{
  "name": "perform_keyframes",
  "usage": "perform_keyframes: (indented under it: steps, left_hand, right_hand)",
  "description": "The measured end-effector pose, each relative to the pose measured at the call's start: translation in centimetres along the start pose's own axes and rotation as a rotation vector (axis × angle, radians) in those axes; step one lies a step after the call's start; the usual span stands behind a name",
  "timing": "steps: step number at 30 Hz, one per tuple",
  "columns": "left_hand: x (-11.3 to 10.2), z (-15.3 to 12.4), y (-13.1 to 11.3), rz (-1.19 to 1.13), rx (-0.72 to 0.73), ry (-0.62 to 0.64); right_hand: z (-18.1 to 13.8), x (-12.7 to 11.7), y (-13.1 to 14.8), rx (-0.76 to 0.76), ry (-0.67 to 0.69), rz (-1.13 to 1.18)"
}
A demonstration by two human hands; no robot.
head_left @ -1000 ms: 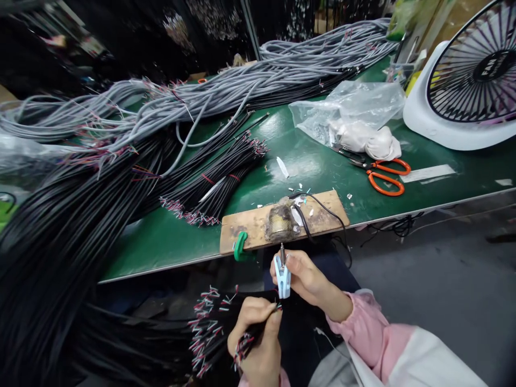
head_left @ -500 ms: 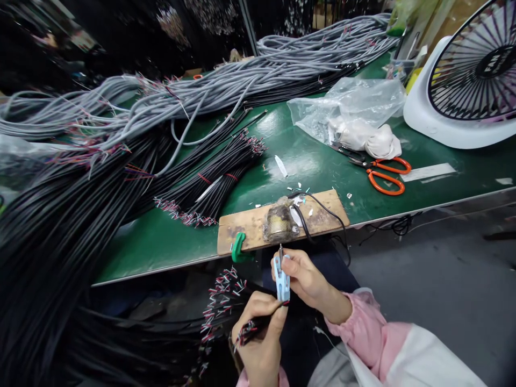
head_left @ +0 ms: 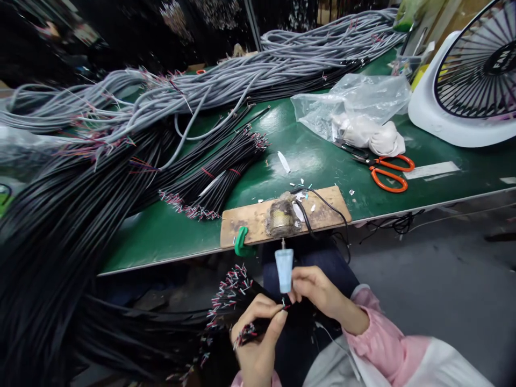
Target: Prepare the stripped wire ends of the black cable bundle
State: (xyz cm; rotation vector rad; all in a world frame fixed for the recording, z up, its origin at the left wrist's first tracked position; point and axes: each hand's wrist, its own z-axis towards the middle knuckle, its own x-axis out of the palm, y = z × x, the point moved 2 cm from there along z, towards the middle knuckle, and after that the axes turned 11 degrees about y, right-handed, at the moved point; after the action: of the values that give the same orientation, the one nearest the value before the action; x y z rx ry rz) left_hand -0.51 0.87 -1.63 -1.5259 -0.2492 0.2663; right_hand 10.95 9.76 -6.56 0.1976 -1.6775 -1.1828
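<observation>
My left hand [head_left: 258,338] is closed around a bundle of black cables [head_left: 226,306] whose stripped red and white wire ends stick out near my lap. Its thumb and forefinger pinch one wire end. My right hand [head_left: 318,293] is closed too. It holds a small light-blue clipper [head_left: 284,267] upright and meets my left fingers at that wire end. Both hands are below the front edge of the green table [head_left: 169,242]. Just ahead, a wooden board [head_left: 250,220] with a lump of solder residue [head_left: 282,217] sits on the table edge.
Large heaps of black cables [head_left: 60,226] and grey cables [head_left: 209,91] cover the left and back. Orange-handled scissors [head_left: 382,169], a clear plastic bag [head_left: 355,107] and a white fan [head_left: 467,80] lie to the right. A green clamp [head_left: 241,242] grips the board.
My right hand has dropped lower and closer to my left fingers, turning the clipper so that its flat side faces me. The cable ends have shifted slightly right.
</observation>
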Motion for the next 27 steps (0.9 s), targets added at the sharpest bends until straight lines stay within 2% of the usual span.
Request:
perform_keyframes:
  steps: [6,11,13,16,20,27]
  left_hand:
    - [-0.5,-1.5,0.3,0.049,-0.104,0.064]
    - [-0.6,-1.8,0.2,0.080,-0.093,0.166]
    - [-0.7,-1.7,0.2,0.093,-0.089,0.198]
    - [-0.7,-1.9,0.5,0.082,-0.091,0.203]
    - [-0.7,-2.4,0.8,0.036,-0.127,0.150]
    - [-0.8,-3.1,1.4,-0.080,-0.161,0.073]
  right_hand:
    - [-1.3,0.5,0.4,0.086,0.101,-0.207]
    - [-1.0,0.9,0.5,0.106,0.328,-0.322]
    - [-1.2,1.1,0.7,0.072,0.369,-0.340]
    - [-1.6,1.4,1.2,-0.011,0.322,-0.413]
    - [-2.0,2.2,1.5,-0.143,0.220,-0.534]
    - [-2.3,3.2,1.6,-0.223,0.156,-0.532]
